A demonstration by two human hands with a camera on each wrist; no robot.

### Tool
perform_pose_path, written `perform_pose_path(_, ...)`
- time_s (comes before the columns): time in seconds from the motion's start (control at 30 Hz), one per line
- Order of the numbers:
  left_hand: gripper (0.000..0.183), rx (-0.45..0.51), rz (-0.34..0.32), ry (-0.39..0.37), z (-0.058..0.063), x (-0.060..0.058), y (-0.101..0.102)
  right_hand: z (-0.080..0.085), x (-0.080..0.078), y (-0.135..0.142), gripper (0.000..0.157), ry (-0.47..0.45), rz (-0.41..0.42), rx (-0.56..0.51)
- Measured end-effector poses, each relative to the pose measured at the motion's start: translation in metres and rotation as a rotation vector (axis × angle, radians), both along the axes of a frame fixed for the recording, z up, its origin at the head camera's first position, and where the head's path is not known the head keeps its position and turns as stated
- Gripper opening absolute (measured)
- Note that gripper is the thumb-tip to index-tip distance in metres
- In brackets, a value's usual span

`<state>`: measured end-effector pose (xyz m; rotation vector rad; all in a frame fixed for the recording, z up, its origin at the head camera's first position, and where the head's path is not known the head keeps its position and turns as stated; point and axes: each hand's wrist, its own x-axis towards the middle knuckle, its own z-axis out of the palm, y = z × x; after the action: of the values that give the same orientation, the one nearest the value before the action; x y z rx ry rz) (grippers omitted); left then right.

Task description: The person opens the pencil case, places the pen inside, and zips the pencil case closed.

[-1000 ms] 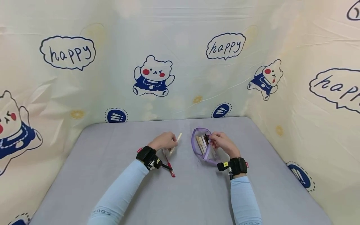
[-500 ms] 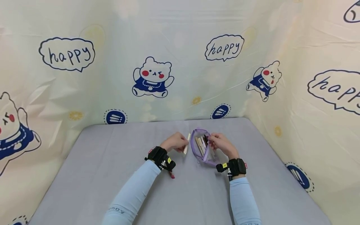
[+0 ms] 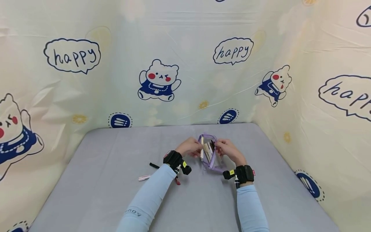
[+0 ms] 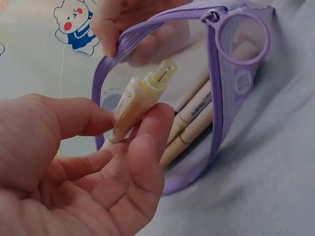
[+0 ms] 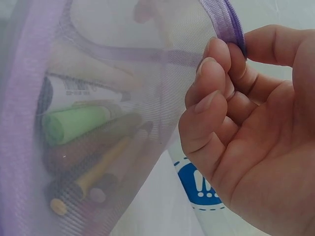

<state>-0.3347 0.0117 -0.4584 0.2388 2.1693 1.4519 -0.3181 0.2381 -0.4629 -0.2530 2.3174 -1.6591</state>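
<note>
My left hand (image 3: 189, 147) pinches a cream-coloured click pen (image 4: 135, 101) between thumb and fingers. In the left wrist view the pen is tilted at the mouth of a purple mesh pencil case (image 4: 215, 98), its clear push button upward. The case's zipped opening is spread apart, and several pens (image 3: 207, 150) lie inside. My right hand (image 3: 230, 150) pinches the zipper edge on the right side of the mouth. Through the mesh in the right wrist view show a green-capped pen (image 5: 76, 123), a white one (image 5: 81, 94) and darker ones.
On the grey tabletop (image 3: 110, 193), left of the case, lie a black pen (image 3: 154, 165) and a pale pink pen (image 3: 144, 178). A red pen (image 3: 177, 181) is mostly hidden under my left wrist. A printed curtain (image 3: 191, 80) encloses the table's back and sides.
My left hand has carried the cream pen rightward from the loose pens to the case's mouth, uncovering the black and pink pens. My right hand keeps its hold on the case's edge.
</note>
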Motion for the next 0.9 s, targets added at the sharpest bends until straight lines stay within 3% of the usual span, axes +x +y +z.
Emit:
perform_pose_path(0.23,0.025,0.057,0.030,-0.054,-0.001,-0.010,0.020,0.002,0.000,0.003,0.024,0.030,0.017,-0.008)
perform_pose_path(0.37,0.032,0.118,0.022,-0.088,0.004,-0.009,0.025,0.003,-0.001,0.004,0.023,0.033,0.015,-0.010)
perform_pose_path(0.63,0.033,0.163,0.024,-0.006,0.012,-0.006,0.016,0.006,-0.002,0.003,0.023,0.048,0.004,0.004)
perform_pose_path(0.9,0.031,0.187,0.001,0.012,0.017,0.000,0.011,0.004,-0.001,0.004,0.023,0.025,0.012,0.009)
